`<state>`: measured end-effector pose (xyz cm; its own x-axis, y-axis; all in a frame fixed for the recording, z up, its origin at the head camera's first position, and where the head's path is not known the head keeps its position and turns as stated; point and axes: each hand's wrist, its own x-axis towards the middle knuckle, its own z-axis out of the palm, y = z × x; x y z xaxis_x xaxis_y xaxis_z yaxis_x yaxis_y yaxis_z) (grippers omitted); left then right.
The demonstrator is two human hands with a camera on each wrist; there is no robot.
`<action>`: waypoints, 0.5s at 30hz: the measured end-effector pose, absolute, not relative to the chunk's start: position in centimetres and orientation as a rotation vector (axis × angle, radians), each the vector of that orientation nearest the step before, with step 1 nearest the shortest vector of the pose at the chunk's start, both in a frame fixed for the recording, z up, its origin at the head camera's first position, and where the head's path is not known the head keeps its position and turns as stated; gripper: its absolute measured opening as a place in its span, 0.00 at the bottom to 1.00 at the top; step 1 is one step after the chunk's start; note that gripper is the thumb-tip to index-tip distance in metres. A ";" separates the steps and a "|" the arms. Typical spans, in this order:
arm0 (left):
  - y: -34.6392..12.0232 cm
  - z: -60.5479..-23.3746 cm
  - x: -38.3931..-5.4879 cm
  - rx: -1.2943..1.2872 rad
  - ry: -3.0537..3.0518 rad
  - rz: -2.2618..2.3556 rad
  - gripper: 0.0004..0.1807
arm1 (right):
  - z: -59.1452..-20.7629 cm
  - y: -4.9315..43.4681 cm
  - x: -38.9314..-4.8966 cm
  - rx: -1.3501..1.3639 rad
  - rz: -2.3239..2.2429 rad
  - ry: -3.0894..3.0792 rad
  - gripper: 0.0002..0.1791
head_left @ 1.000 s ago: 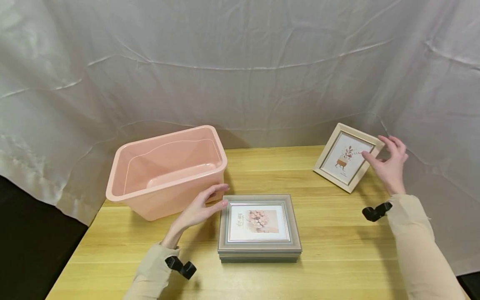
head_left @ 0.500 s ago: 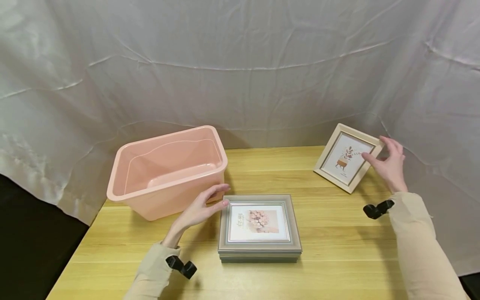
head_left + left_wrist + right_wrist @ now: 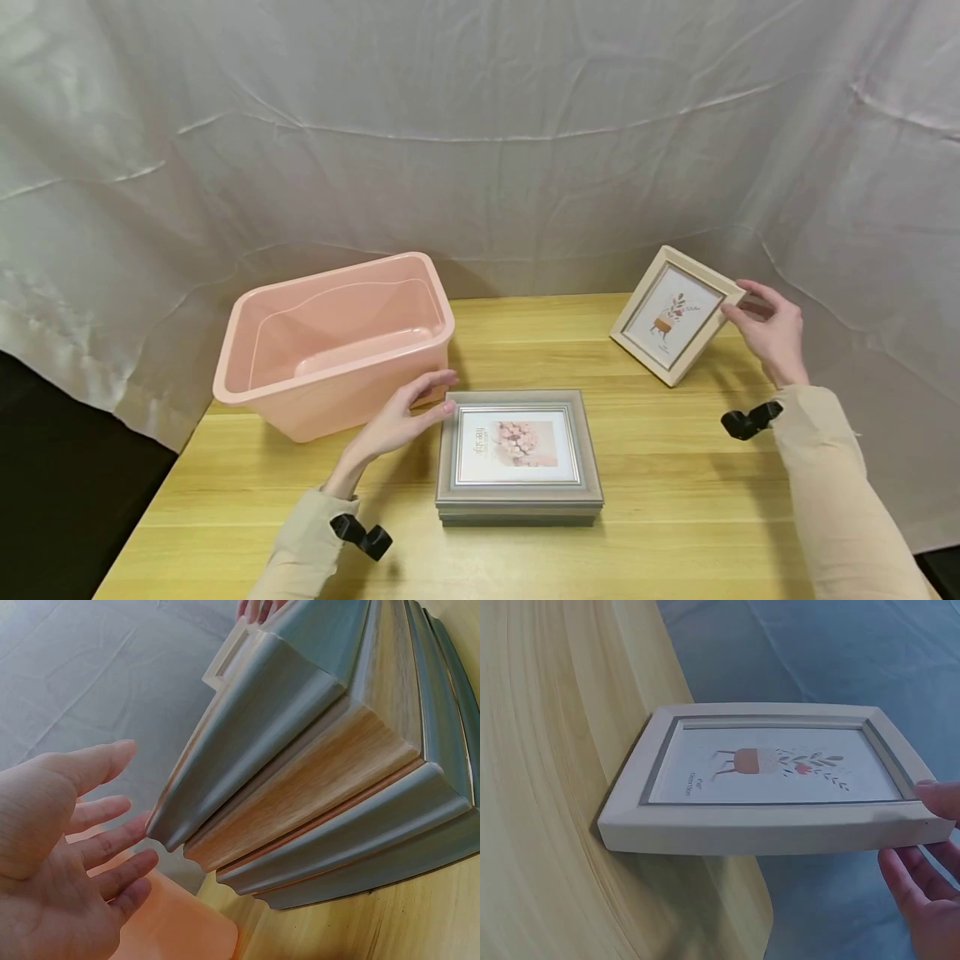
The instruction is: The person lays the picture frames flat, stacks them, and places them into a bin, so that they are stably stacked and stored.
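Note:
At the back right of the table, my right hand (image 3: 776,333) pinches the upper right corner of a cream picture frame (image 3: 624,335) between thumb and fingers. The frame is tilted back, its picture of a plant in a legged pot facing me, and its lower edge is at the tabletop in the right wrist view. A stack of picture frames (image 3: 519,492) lies at the front middle, grey ones with a wood-coloured one (image 3: 307,787) among them. My left hand (image 3: 397,421) hovers by the stack's left edge, fingers extended; whether a fingertip touches it I cannot tell.
A pink plastic bin (image 3: 337,379) stands at the back left, close behind the left hand. The wooden table (image 3: 660,517) meets a grey cloth backdrop (image 3: 480,183) at its far edge.
The cream picture frame and my right hand have shifted a little to the left. The left hand, the stack and the bin have stayed in place.

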<state>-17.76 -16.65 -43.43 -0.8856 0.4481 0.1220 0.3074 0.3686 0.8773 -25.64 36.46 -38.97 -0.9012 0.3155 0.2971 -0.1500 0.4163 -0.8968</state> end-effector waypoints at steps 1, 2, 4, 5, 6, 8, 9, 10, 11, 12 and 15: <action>-16.7 -43.5 -17.7 0.689 2.480 1.547 0.29 | -39.0 36.3 -25.7 -0.145 1.504 -2.238 0.26; -16.7 -43.4 -17.7 0.682 2.475 1.549 0.29 | -38.9 36.1 -25.7 -0.152 1.510 -2.227 0.24; -16.7 -43.5 -17.7 0.675 2.469 1.554 0.29 | -39.0 35.7 -25.9 -0.164 1.519 -2.214 0.22; -16.7 -43.5 -17.7 0.674 2.468 1.556 0.29 | -39.0 35.5 -25.9 -0.166 1.531 -2.210 0.21; -16.7 -43.5 -17.7 0.672 2.466 1.559 0.29 | -39.0 35.4 -26.0 -0.167 1.534 -2.207 0.20; -16.7 -43.5 -17.7 0.669 2.467 1.564 0.29 | -39.1 35.0 -26.0 -0.156 1.546 -2.208 0.19; -16.7 -43.6 -17.7 0.668 2.466 1.566 0.29 | -39.1 34.8 -26.0 -0.145 1.555 -2.209 0.19; -16.7 -43.6 -17.7 0.668 2.465 1.569 0.29 | -39.1 34.6 -25.9 -0.133 1.566 -2.210 0.19; -16.7 -43.6 -17.7 0.667 2.467 1.568 0.29 | -39.0 34.4 -25.9 -0.120 1.575 -2.210 0.19; -16.7 -43.7 -17.7 0.666 2.468 1.569 0.29 | -39.0 34.1 -25.8 -0.108 1.579 -2.212 0.19; -16.7 -43.7 -17.7 0.667 2.472 1.567 0.29 | -39.0 33.4 -25.8 -0.061 1.610 -2.201 0.18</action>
